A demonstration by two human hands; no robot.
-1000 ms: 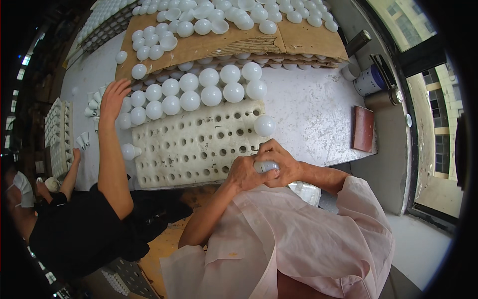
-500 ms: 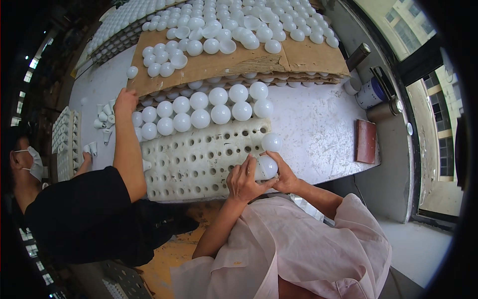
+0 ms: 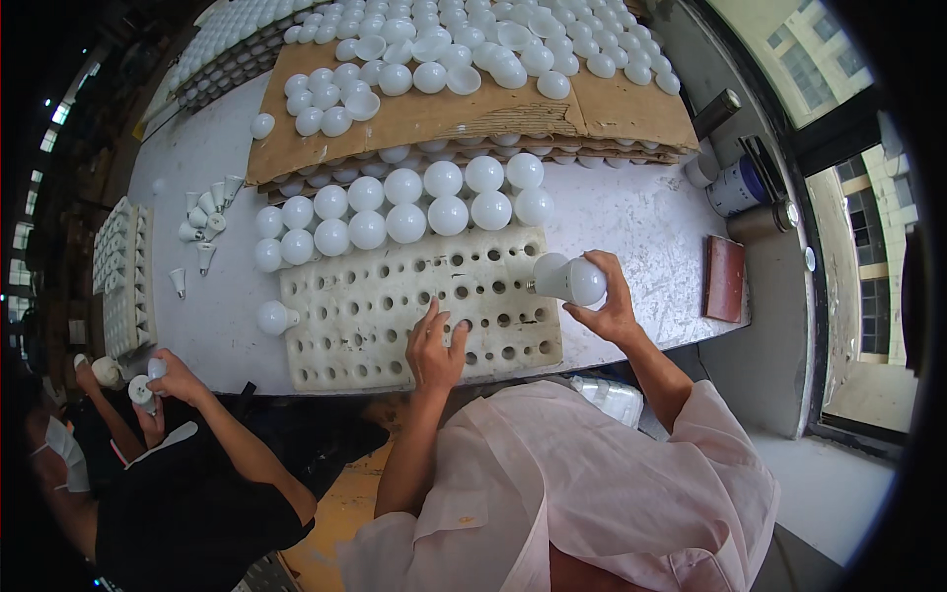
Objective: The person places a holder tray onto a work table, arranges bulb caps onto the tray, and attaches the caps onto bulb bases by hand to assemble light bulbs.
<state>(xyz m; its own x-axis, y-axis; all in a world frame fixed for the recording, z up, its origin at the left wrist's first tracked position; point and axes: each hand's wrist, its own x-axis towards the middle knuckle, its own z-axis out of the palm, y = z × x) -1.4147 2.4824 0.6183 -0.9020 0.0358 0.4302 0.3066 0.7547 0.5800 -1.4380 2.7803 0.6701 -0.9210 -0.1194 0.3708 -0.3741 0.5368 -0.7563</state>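
Observation:
My right hand (image 3: 614, 304) grips a white light bulb (image 3: 584, 284) by its round dome, the bulb tipped sideways with its screw base toward the left. Right behind it shows another white dome (image 3: 548, 264) at the right edge of a pale foam tray (image 3: 395, 347) full of round holes. Over the middle of that tray, my left hand (image 3: 434, 357) is empty with its fingers apart. Two rows of white bulbs (image 3: 404, 223) stand along the tray's far side. One more bulb (image 3: 272, 318) lies at its left end.
Beyond the rows, cardboard sheets (image 3: 345, 143) carry many loose white domes. At left lie several bulb bases (image 3: 205, 219) and a stacked tray (image 3: 126, 276). A co-worker's hands (image 3: 178, 380) hold bulb parts there. A red-brown notebook (image 3: 723, 279) and bottles (image 3: 767, 219) sit at right.
My hands have separated: the right carried the bulb up and right, and the left let go and moved left over the tray. The co-worker's arm has drawn back from the table.

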